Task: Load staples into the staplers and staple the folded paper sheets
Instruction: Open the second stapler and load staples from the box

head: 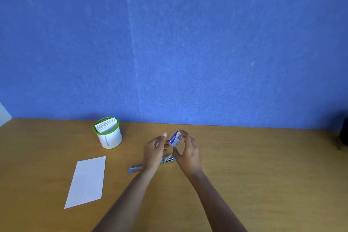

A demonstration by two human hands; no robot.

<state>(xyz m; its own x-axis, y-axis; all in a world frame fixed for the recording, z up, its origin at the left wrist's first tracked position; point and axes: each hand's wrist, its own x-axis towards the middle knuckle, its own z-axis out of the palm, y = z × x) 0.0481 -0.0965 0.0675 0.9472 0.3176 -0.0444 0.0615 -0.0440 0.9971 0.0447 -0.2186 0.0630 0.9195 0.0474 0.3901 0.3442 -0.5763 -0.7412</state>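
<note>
My right hand (186,151) holds a small blue and white staple box (176,138) between fingertips and thumb, lifted above the desk. My left hand (155,149) is just left of the box with loosely curved fingers, its fingertips close to the box; whether they touch it I cannot tell. A blue stapler (134,168) lies opened out flat on the desk under both hands, its metal part (167,159) showing between them. A folded white paper sheet (86,181) lies flat to the left.
A white cup with a green rim (110,136) stands at the back left, packed with folded papers. The wooden desk (263,165) ends at a blue wall (169,43). A dark object (343,133) sits at the far right edge.
</note>
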